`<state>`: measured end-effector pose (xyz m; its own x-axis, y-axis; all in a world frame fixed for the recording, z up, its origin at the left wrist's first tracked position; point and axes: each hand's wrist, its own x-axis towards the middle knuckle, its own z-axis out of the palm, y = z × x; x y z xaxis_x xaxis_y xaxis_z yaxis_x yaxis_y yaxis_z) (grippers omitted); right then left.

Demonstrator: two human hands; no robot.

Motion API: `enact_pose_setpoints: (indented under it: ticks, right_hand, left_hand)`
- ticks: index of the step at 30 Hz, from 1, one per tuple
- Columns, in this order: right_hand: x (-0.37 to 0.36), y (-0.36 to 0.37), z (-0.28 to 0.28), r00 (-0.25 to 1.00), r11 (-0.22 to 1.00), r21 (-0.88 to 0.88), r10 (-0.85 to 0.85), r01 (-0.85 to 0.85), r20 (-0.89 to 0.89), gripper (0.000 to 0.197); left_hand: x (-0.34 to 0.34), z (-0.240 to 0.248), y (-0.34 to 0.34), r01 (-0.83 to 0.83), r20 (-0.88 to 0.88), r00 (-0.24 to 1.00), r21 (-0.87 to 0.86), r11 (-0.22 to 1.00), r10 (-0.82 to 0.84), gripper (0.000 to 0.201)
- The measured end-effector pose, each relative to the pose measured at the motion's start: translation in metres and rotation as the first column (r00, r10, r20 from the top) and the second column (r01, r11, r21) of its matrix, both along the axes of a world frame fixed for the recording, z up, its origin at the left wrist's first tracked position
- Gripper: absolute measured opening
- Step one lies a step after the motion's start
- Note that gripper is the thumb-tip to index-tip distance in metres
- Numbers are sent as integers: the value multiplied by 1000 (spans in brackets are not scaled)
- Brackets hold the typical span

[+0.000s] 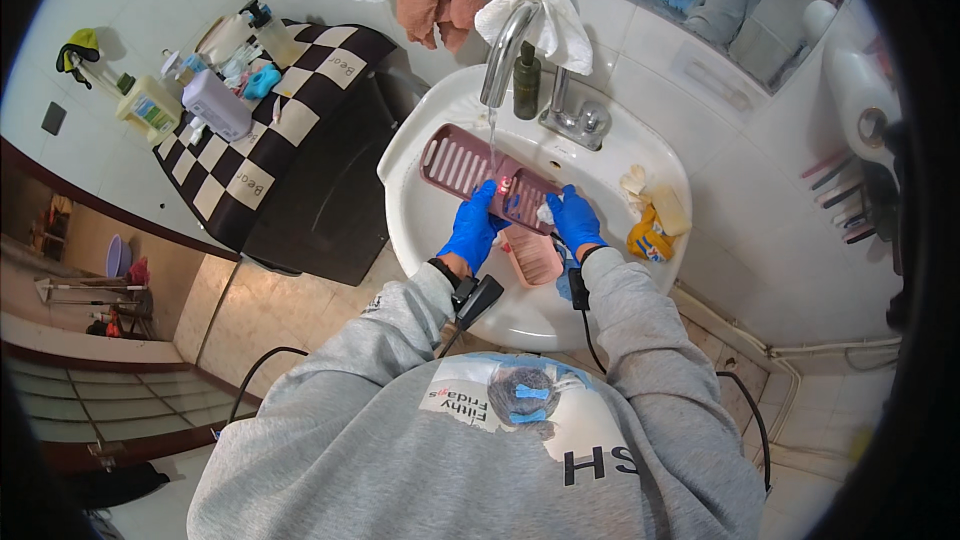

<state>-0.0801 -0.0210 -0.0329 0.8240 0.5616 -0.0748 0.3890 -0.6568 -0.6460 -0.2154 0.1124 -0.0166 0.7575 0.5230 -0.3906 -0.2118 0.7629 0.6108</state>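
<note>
A mauve slotted plastic tray [460, 162] is tilted over the sink, beneath a thin stream of water from the tap [508, 50]. My left hand [472, 227], in a blue rubber glove, grips its near side around the middle. At its right end, my right hand [575, 220], gloved alike, closes on the edge, with a small white wad [545, 213] by the fingers; whether it is cloth or foam I cannot tell. Below the hands, a lighter pink slotted dish [532, 256] lies in the white sink [408, 215], partly hidden by the left hand and the tray.
A yellow packet [652, 237] and a pale soap bar [670, 210] lie on the sink's right rim. Behind the tap stands a dark green bottle [526, 85]; a white cloth [545, 25] drapes over the spout. Bottles crowd a checkered cover [255, 175] at left.
</note>
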Motion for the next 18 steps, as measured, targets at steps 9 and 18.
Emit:
enact_pose_setpoints:
  ticks: [9,18]
  right_hand:
    - [-26,20,2,984,981,89,-167,171,-55,45]
    - [-64,14,8,977,849,523,43,75,-210,40]
  left_hand:
    - [7,17,-11,-107,96,991,143,984,94,42]
    - [2,11,7,-245,-9,969,50,968,246,31]
